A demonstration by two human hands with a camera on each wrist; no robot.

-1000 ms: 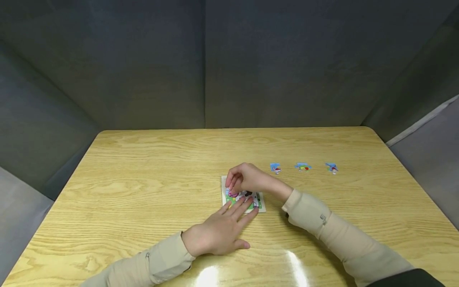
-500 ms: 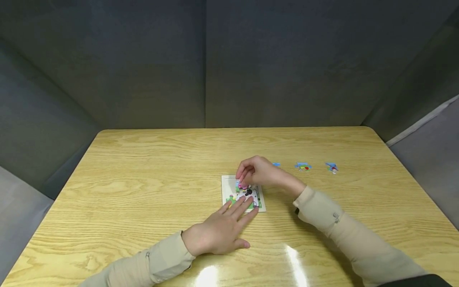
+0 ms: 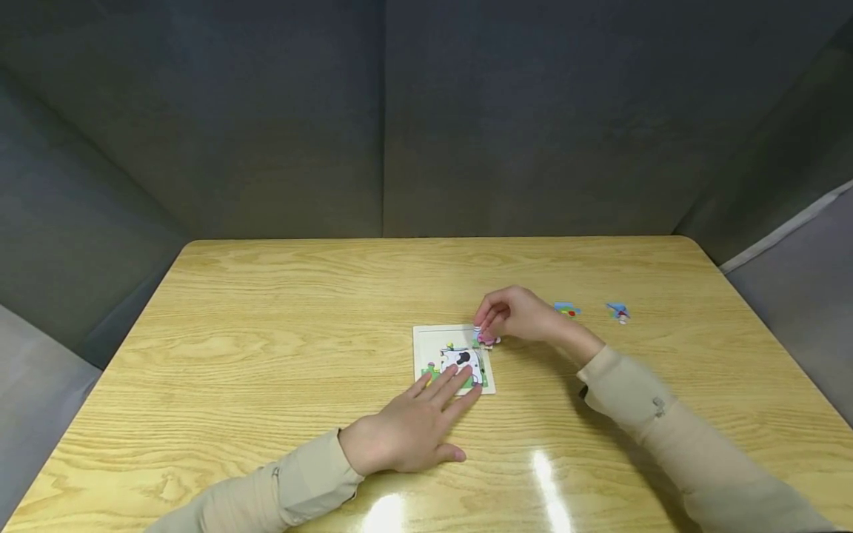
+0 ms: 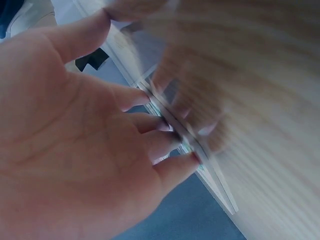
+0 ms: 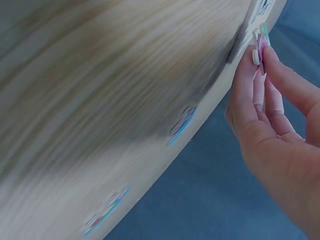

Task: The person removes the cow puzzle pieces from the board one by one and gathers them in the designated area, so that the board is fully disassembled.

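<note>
A white-rimmed puzzle board (image 3: 425, 342) lies on the table in the head view, with joined pieces showing a black-and-white cow (image 3: 461, 358) in its lower part. My left hand (image 3: 413, 429) rests straight fingers on the lower edge of the board; the left wrist view shows the palm (image 4: 90, 145) and fingertips at that edge. Between thumb and fingers, my right hand (image 3: 518, 314) pinches a pink, green and white puzzle piece (image 3: 489, 340) over the board's upper right corner. In the right wrist view this puzzle piece (image 5: 262, 47) stands tilted on edge, held clear of the table.
Two loose puzzle pieces lie right of my right hand: one with blue and green (image 3: 567, 309), another with blue and red (image 3: 618, 312). In the right wrist view, a loose piece (image 5: 183, 124) lies nearest that hand. Dark panels (image 3: 426, 118) stand behind the table.
My right hand has lifted the pink puzzle piece from the board's left side and carried it right, uncovering the board's upper part. My left hand has stayed in place.
</note>
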